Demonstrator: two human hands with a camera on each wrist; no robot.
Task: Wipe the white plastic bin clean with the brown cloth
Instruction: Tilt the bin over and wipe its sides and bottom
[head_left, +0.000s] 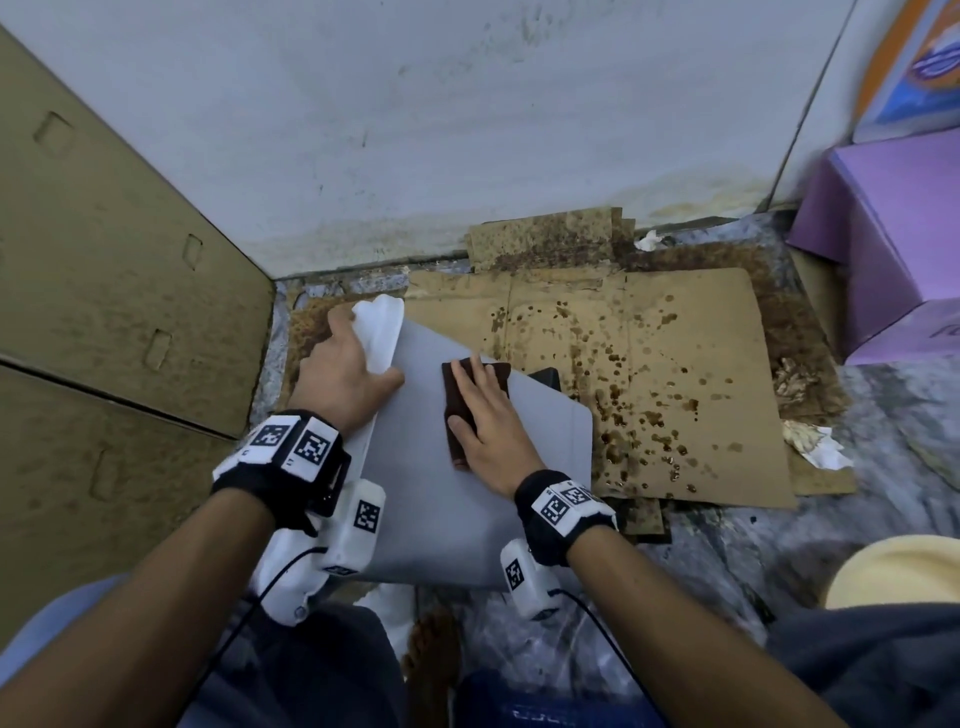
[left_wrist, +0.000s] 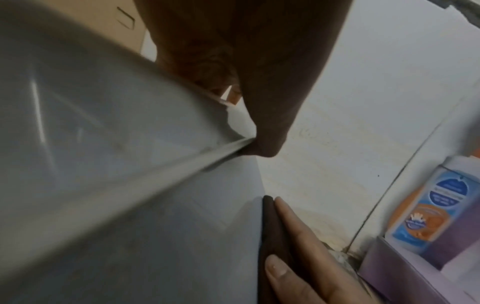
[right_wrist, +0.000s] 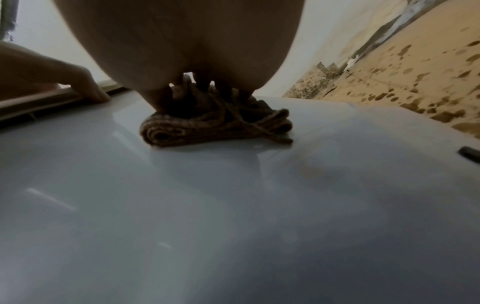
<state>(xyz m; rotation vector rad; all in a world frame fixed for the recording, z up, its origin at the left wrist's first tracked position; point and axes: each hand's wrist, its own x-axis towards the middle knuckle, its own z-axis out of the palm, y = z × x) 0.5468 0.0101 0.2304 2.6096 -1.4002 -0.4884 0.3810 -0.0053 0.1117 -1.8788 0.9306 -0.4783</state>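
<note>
White plastic bin (head_left: 467, 499): lies tipped on its side on the floor, one broad smooth wall facing up, in front of the person's knees.
Brown cloth (head_left: 462, 400): folded into a thick pad, flat on that upper wall near the bin's far end; the right wrist view shows its rolled folds pressed against the plastic.
Right hand (head_left: 480, 421): palm down on the cloth, fingers straight and spread, pressing it onto the bin.
Left hand (head_left: 343, 364): grips the bin's rim at the left far corner, thumb lying on the upper wall, fingers wrapped over the edge.
Stained cardboard (head_left: 675, 364): flattened sheets on the floor beside and beyond the bin, spattered with dark brown spots.
Purple box (head_left: 883, 249): on the right, by the wall.
</note>
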